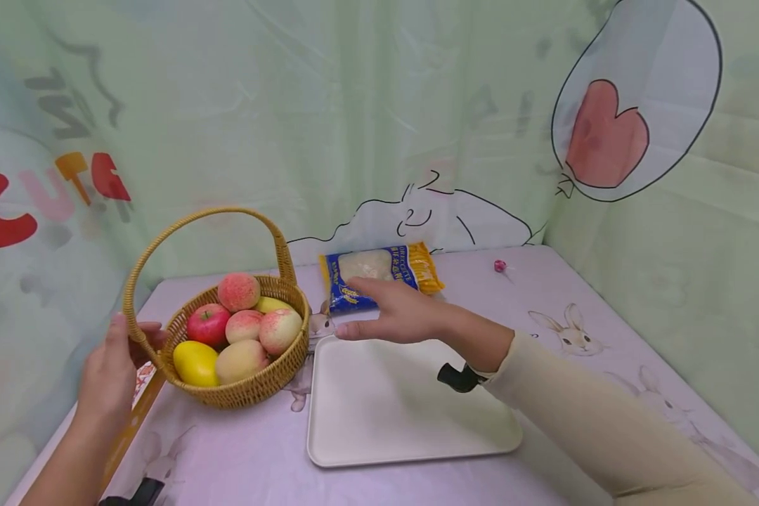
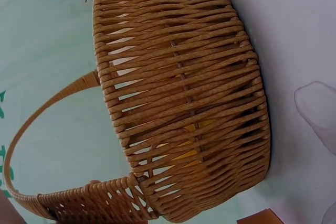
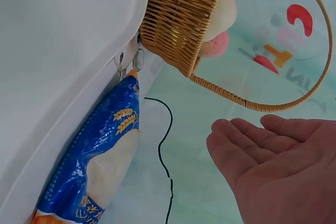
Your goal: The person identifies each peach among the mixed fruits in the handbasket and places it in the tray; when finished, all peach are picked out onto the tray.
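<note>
A wicker basket (image 1: 253,390) with a tall arched handle (image 1: 196,218) stands at the left of the table, holding several peaches (image 1: 239,292), a red apple (image 1: 208,324) and a yellow oval fruit (image 1: 195,363). My left hand (image 1: 107,372) grips the lower left end of that handle, thumb outside and fingers behind it. In the left wrist view the basket's woven side (image 2: 178,93) fills the middle. My right hand (image 1: 395,313) reaches leftward over the far edge of a white tray (image 1: 411,407), fingers extended and nothing held. It overlaps a blue and yellow pasta bag (image 1: 348,299).
A wrapped lollipop (image 1: 500,266) lies at the back right. The table wears a pale cloth (image 1: 247,457) printed with rabbits. Green printed curtains (image 1: 367,105) stand around the back and sides, close behind the bag and basket.
</note>
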A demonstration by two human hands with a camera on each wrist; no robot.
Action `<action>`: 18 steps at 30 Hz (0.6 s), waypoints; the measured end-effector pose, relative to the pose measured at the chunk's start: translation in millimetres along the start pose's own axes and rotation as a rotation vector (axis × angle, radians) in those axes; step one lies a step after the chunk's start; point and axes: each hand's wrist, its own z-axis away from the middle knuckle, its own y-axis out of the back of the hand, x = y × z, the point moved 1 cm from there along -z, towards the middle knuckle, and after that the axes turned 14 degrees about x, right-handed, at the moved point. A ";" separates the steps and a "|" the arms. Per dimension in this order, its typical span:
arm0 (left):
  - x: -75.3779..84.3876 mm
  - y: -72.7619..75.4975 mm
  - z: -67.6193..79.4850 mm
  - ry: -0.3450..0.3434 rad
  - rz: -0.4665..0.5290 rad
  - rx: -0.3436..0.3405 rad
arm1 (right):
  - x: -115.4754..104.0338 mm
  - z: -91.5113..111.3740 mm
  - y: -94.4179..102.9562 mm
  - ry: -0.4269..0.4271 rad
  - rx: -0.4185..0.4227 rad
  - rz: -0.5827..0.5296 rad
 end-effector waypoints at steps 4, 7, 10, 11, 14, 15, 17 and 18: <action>-1.8 1.3 -2.4 0.018 0.042 -0.005 | -6.8 -15.7 -4.7 0.002 -0.021 -0.060; -2.2 1.5 -4.0 0.038 0.055 -0.001 | -12.1 -27.8 -11.1 -0.014 -0.035 -0.106; -1.9 1.2 -4.7 0.067 0.057 0.000 | -16.4 -41.1 -19.1 -0.021 -0.050 -0.128; -1.6 0.9 -4.8 0.074 0.057 -0.001 | -17.8 -45.4 -21.7 -0.018 -0.054 -0.126; -0.9 -0.8 -4.9 0.084 0.068 -0.006 | -20.4 -57.9 -29.6 -0.009 -0.070 -0.107; -0.8 -1.5 -5.0 0.082 0.069 -0.009 | -20.9 -61.6 -32.0 -0.005 -0.077 -0.094; -0.4 -3.3 -4.9 0.071 0.073 -0.016 | -21.7 -68.4 -35.9 0.006 -0.090 -0.072; -0.3 -3.9 -4.9 0.062 0.072 -0.018 | -22.0 -71.4 -37.5 0.010 -0.097 -0.067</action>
